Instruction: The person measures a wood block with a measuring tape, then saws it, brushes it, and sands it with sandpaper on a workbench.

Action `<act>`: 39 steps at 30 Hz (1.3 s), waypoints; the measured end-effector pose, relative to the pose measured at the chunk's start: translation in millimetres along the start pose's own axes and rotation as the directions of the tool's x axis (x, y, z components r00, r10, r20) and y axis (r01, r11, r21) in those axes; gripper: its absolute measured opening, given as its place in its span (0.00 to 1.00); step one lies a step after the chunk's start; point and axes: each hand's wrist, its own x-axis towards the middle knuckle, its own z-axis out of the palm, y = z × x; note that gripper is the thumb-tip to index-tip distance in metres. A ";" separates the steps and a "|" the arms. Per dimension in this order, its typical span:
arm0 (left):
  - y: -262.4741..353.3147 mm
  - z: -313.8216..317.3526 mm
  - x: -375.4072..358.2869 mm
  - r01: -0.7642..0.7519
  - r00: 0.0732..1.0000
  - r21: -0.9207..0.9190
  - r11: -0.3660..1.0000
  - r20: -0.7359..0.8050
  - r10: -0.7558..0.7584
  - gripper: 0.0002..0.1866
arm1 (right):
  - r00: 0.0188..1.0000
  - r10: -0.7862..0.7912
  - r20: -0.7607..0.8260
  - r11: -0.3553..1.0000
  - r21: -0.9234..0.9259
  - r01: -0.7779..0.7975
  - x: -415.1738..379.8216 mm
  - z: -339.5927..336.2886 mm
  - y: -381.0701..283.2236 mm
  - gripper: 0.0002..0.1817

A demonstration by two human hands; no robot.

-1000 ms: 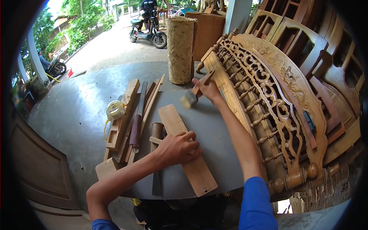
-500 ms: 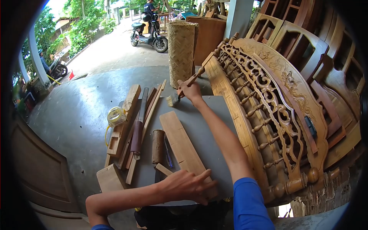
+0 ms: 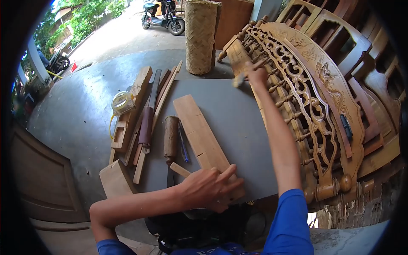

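Observation:
My left hand (image 3: pixel 210 187) grips the near end of a flat wooden board (image 3: pixel 199 134) that lies on the grey tabletop (image 3: pixel 238 123). My right hand (image 3: pixel 256 73) is stretched far out and holds a paintbrush (image 3: pixel 239 79) by its handle. The brush head is at the edge of the carved wooden headboard (image 3: pixel 297 93), near its far end. The brush is blurred.
Left of the board lie a wooden mallet (image 3: pixel 171 138), a blue pen (image 3: pixel 183 146), a chisel (image 3: pixel 146 125), several wood strips and a yellow tape measure (image 3: pixel 121 102). A woven bamboo cylinder (image 3: pixel 201 36) stands at the back. Wooden frames (image 3: pixel 340 42) stack at right. A scooter (image 3: pixel 163 19) is parked outside.
My right hand swept the brush from the tabletop's far part rightwards to the headboard's edge. My left hand slid down the board to its near end. The view tilted down.

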 end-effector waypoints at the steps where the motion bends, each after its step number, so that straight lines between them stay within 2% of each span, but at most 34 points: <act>1: -0.7 -0.8 0.4 -0.001 1.000 -0.012 1.000 0.021 0.001 0.35 | 0.990 -0.141 -0.021 0.975 -0.175 0.135 1.1 -20.6 -3.1 0.18; 2: -2.3 -2.1 1.9 -0.008 0.999 -0.022 1.000 0.039 0.009 0.34 | 0.959 -0.284 -0.021 0.901 -0.348 0.259 -0.3 -34.9 -8.6 0.18; 3: -5.2 -3.7 3.4 -0.004 0.999 -0.012 1.000 0.039 0.004 0.34 | 0.969 -0.244 0.034 0.957 -0.154 0.247 -16.3 -41.4 -25.0 0.19; 5: -10.8 -4.7 6.6 0.006 0.999 -0.003 1.000 0.033 -0.006 0.34 | 0.966 -0.191 0.175 0.962 0.228 0.149 -54.0 -39.7 -54.8 0.22; 8: -12.9 -4.7 9.8 0.061 0.997 -0.056 0.997 0.055 -0.057 0.34 | 0.970 -0.225 0.091 0.965 0.157 0.209 -63.6 -12.5 -15.5 0.25; 9: -10.6 -1.3 7.4 0.058 0.998 -0.046 0.997 -0.011 -0.059 0.34 | 0.964 -0.259 0.065 0.959 0.137 0.248 -60.2 -7.4 -9.2 0.26; 11: -10.4 0.6 7.7 0.055 0.998 -0.058 0.997 -0.029 -0.057 0.34 | 0.953 -0.261 -0.154 0.963 0.030 0.268 -38.3 -27.9 4.4 0.24; 12: -11.4 0.1 6.7 0.057 0.998 -0.061 0.996 -0.032 -0.059 0.35 | 0.953 -0.245 -0.177 0.965 0.053 0.258 -25.4 -36.7 9.9 0.24; 13: -12.3 -0.5 6.6 0.057 0.998 -0.062 0.996 -0.017 -0.059 0.35 | 0.950 -0.282 -0.131 0.956 -0.120 0.267 -21.5 -48.4 9.6 0.22; 14: -13.6 -1.3 8.1 0.055 0.998 -0.063 0.996 -0.003 -0.055 0.35 | 0.827 -0.555 -0.088 0.821 -0.216 0.528 -21.3 -59.4 7.0 0.20; 15: -16.1 -2.6 9.2 0.048 0.999 -0.066 0.997 0.008 -0.048 0.35 | 0.865 -0.502 -0.016 0.862 -0.090 0.499 -50.5 -70.8 -22.1 0.19; 16: -19.4 -4.4 9.5 0.058 0.998 -0.055 0.997 -0.001 -0.058 0.35 | 0.933 -0.351 0.072 0.926 0.177 0.335 -87.3 -78.6 -42.6 0.17; 17: -22.7 -6.3 10.7 0.060 0.998 -0.047 0.997 -0.004 -0.061 0.35 | 0.933 -0.305 0.190 0.940 0.217 0.262 -121.0 -86.3 -55.8 0.15; 18: -24.2 -5.9 12.4 0.056 0.998 -0.044 0.997 -0.005 -0.056 0.35 | 0.921 -0.270 0.283 0.902 0.408 0.139 -147.6 -85.2 -47.6 0.14; 20: -25.1 -2.5 13.7 0.062 0.998 -0.047 0.997 -0.009 -0.062 0.35 | 0.905 -0.136 0.404 0.981 0.183 0.066 -158.0 -102.4 -34.5 0.15; 21: -24.6 -1.4 13.0 0.071 0.997 -0.042 0.997 -0.016 -0.072 0.35 | 0.952 -0.218 0.215 0.973 0.118 0.196 -142.2 -110.1 -16.5 0.16; 22: -23.5 0.9 12.2 0.061 0.997 -0.045 0.997 -0.041 -0.063 0.35 | 0.949 -0.314 0.028 0.949 0.036 0.313 -119.5 -120.9 2.7 0.16; 23: -23.8 3.6 11.6 0.057 0.996 -0.043 0.997 -0.066 -0.059 0.35 | 0.969 -0.238 -0.068 0.971 -0.014 0.238 -105.1 -134.1 8.9 0.18; 24: -24.7 5.6 10.5 0.056 0.994 -0.039 0.998 -0.091 -0.059 0.35 | 0.957 -0.288 -0.002 0.946 -0.153 0.285 -100.0 -152.9 7.5 0.18; 26: -28.0 9.6 11.4 0.036 0.991 0.009 0.999 -0.131 -0.034 0.35 | 0.950 -0.313 0.003 0.948 0.059 0.312 -136.3 -154.4 -31.0 0.17; 28: -26.1 11.8 10.1 0.038 0.991 0.031 0.999 -0.133 -0.034 0.35 | 0.968 -0.205 0.144 0.905 0.406 0.131 -178.1 -141.1 -28.5 0.15; 31: -20.9 10.8 8.4 0.047 0.993 0.053 0.997 -0.108 -0.041 0.35 | 0.897 -0.054 0.438 0.964 0.257 -0.067 -181.3 -146.6 -22.8 0.13; 32: -19.6 12.0 5.0 0.042 0.993 0.055 0.998 -0.113 -0.036 0.35 | 0.995 -0.016 0.103 0.963 0.271 -0.012 -165.3 -145.7 -8.5 0.14; 34: -16.6 12.3 -0.2 0.032 0.989 0.062 0.998 -0.145 -0.022 0.35 | 0.992 -0.119 0.032 0.988 0.100 0.115 -124.3 -174.8 14.4 0.14; 36: -16.8 11.2 -4.1 0.032 0.979 0.073 0.997 -0.202 -0.016 0.35 | 0.982 -0.186 -0.026 0.977 0.096 0.188 -119.2 -176.4 6.5 0.15; 37: -18.6 9.2 -4.3 0.032 0.978 0.079 0.996 -0.207 -0.015 0.34 | 0.999 -0.049 -0.013 0.940 0.339 0.050 -135.5 -166.7 -13.3 0.13; 38: -18.1 9.5 -3.8 0.024 0.980 0.078 0.997 -0.200 -0.008 0.34 | 0.997 0.080 0.021 0.836 0.544 -0.078 -157.0 -149.2 -30.7 0.13; 39: -17.3 10.2 -2.8 0.010 0.982 0.076 0.997 -0.188 0.004 0.33 | 0.949 -0.085 0.304 0.939 0.343 -0.026 -167.8 -151.2 -42.6 0.12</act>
